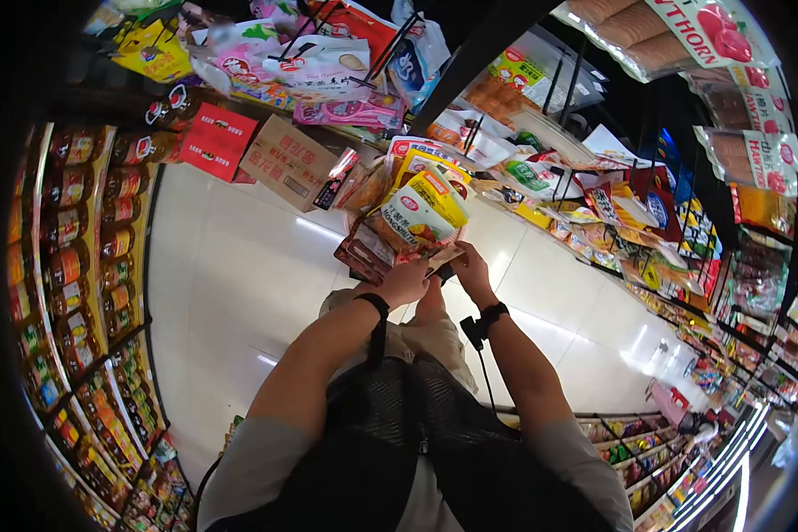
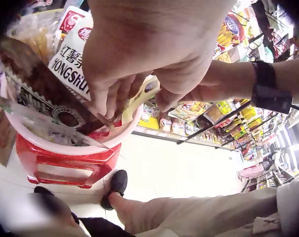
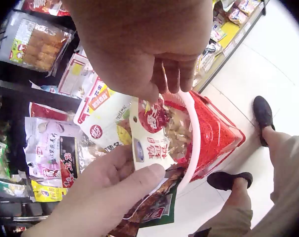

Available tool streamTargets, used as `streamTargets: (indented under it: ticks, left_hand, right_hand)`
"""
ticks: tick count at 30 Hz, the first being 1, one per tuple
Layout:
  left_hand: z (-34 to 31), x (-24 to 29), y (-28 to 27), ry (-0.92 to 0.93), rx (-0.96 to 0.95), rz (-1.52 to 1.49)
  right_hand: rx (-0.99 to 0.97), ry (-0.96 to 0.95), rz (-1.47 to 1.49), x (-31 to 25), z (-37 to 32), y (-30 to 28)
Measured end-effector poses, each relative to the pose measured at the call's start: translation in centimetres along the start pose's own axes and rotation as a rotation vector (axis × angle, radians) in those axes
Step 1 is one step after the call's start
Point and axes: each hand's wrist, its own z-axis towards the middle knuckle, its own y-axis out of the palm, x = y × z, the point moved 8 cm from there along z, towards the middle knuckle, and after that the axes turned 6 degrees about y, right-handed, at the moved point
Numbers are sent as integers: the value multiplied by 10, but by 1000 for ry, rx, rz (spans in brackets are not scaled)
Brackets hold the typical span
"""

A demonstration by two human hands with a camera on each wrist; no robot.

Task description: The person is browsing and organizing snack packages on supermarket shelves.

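Observation:
A cream snack packet (image 3: 145,148) with red lettering and a clear part is between my two hands. My left hand (image 1: 405,282) pinches one end, its thumb laid flat on the front in the right wrist view. My right hand (image 1: 474,270) holds the opposite end, its fingertips partly hidden. Below them is a pink basin (image 2: 50,140) full of bagged snacks. A brown packet (image 2: 45,101) leans inside it beside my left hand. Just beyond my hands stands a white and yellow bag (image 1: 417,213) marked HONGSHU.
The basin rests on a red stool (image 2: 70,165) by my feet. Hanging snack bags (image 1: 319,66) and metal hooks crowd the display ahead. Cardboard boxes (image 1: 288,164) stand to the left, near shelves of bottles (image 1: 71,222). Pale floor tiles (image 1: 230,257) lie around me.

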Motion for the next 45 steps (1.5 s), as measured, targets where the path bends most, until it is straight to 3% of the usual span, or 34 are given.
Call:
streamTargets:
  ticks: [5, 8, 11, 19, 22, 25, 29, 31, 34, 38, 44, 45]
  left_hand:
    - [-9, 10, -26, 59, -18, -135]
    - [-1, 12, -72, -175, -97, -238]
    - [23, -19, -104, 24, 371, -145]
    - [107, -49, -174, -61, 568, -131]
    - [125, -59, -198, -120, 764, -3]
    - [152, -86, -200, -197, 689, -11]
    - [181, -152, -167, -390, 463, -242]
    - [176, -143, -166, -374, 417, -380]
    - [164, -103, -181, -172, 364, 57]
    - [145, -73, -182, 48, 363, 109]
    - [98, -32, -196, 94, 244, 21]
    - [92, -25, -200, 123, 250, 14]
  right_hand:
    - [134, -9, 28, -24, -17, -16]
    - [216, -34, 15, -33, -19, -24]
    - [309, -77, -52, -51, -19, -37]
    - [340, -79, 5, -50, 31, -50]
    - [306, -65, 31, -50, 68, -60]
    - [221, 20, 53, -49, 103, -64]
    - [238, -108, 51, -55, 133, -56]
    - [246, -154, 24, -52, 144, -44]
    - [188, -94, -54, -58, 149, -35]
    - [86, 25, -137, -80, 141, -37]
    - [123, -279, -132, -112, 106, -34]
    - [109, -243, -99, -114, 100, -33]
